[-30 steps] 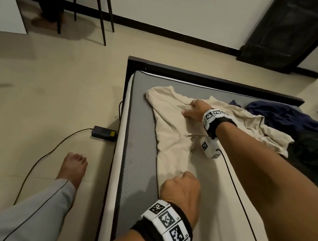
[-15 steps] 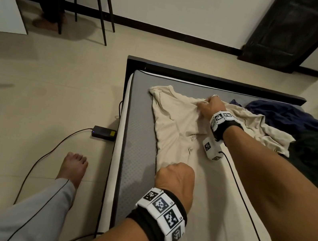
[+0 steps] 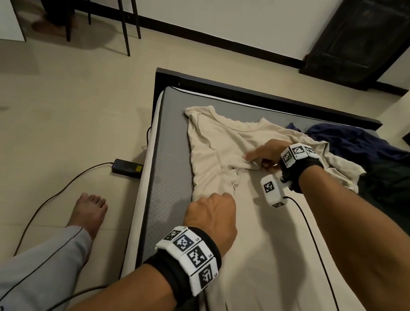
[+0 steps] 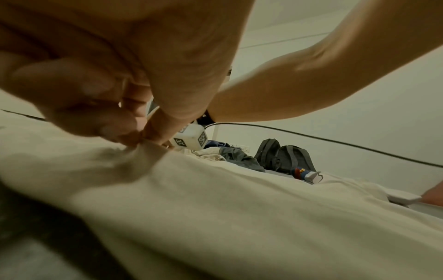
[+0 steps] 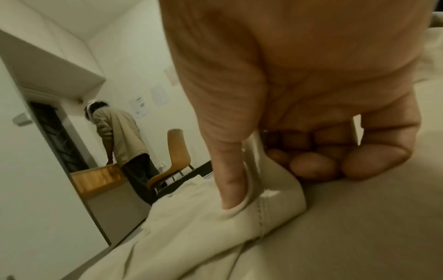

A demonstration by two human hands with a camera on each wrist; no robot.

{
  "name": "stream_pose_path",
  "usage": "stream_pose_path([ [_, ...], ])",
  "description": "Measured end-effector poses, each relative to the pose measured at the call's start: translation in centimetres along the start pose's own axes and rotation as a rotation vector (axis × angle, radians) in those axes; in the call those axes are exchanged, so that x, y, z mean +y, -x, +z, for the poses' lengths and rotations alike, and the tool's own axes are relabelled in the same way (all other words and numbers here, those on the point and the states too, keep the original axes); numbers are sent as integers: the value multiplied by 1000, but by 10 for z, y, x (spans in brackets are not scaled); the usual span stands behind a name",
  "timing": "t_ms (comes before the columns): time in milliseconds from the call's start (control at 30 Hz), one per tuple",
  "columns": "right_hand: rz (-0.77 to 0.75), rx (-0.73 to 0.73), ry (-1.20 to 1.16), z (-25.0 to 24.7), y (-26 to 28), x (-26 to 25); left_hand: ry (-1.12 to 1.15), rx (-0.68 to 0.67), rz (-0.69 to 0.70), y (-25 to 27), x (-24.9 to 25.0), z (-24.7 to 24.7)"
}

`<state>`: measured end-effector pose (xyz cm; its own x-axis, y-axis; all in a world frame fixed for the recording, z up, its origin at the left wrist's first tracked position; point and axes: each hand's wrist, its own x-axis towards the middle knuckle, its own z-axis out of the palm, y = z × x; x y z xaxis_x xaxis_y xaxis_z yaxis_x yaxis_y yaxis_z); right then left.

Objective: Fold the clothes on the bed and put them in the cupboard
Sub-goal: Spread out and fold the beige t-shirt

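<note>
A: Entry one, change since the earlier frames: the right hand (image 3: 264, 153) has come back from the collar end of the beige T-shirt (image 3: 217, 141) toward its middle. The left hand (image 3: 211, 217) stays at the lower part of the cloth, near the bed's left side.

B: Hands, state?

A: Right: thumb (image 5: 227, 181) pressing into a hemmed fold, other fingers curled over it, so pinching the shirt. Left: fingertips (image 4: 124, 132) bunched together, pinching a small peak of beige cloth.

B: Location of item?

A: Shirt lies on the bed (image 3: 169, 165), collar toward the footboard (image 3: 262, 95), partly gathered. Further items: dark blue garment (image 3: 350, 141) and black garment (image 3: 403, 194), unfolded, just right of it. Cupboard: not identified.

B: Risks?

A: Likely three. Uneven pull between the two pinches would skew the fold. The cable (image 3: 317, 255) trailing from the wrist module crosses the cloth and could snag or drag it. The beige sleeve touches the dark pile, so a sweep rightward could tangle them.

B: Edges, open room?

A: Shirt's left edge sits near the mattress side; a tug leftward could slide it off. Bare mattress shows nearer the person. Floor beside the bed holds a power brick (image 3: 127, 168) and lead, near a bare foot (image 3: 88, 213).
</note>
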<state>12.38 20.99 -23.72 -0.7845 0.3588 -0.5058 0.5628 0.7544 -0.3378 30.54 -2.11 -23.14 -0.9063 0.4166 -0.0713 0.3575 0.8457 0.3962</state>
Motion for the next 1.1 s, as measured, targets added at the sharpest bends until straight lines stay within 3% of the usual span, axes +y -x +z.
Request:
stream_pose_path([
  [67,-54,4,-141,0,-6,3,8,23,14,-1,3,2],
  [200,-116,-1,-674,1,-12,-1,69,62,68,-5,4,4],
  [367,-78,100,-562,12,-23,3,101,43,144,-10,2,7],
  [467,-65,87,-529,12,-55,15,102,18,108,-11,-2,11],
  [700,-150,222,-182,-4,-12,9,46,-20,97,-11,3,16],
  [833,-145,130,-187,-1,-5,16,36,-9,114,-8,5,15],
  [967,-157,41,44,4,7,18,-35,-29,107,-3,5,17],
  [1033,-169,50,19,6,5,24,-115,-47,110,2,6,19],
  [1100,-180,36,-236,7,1,34,-207,-81,113,8,8,24],
])
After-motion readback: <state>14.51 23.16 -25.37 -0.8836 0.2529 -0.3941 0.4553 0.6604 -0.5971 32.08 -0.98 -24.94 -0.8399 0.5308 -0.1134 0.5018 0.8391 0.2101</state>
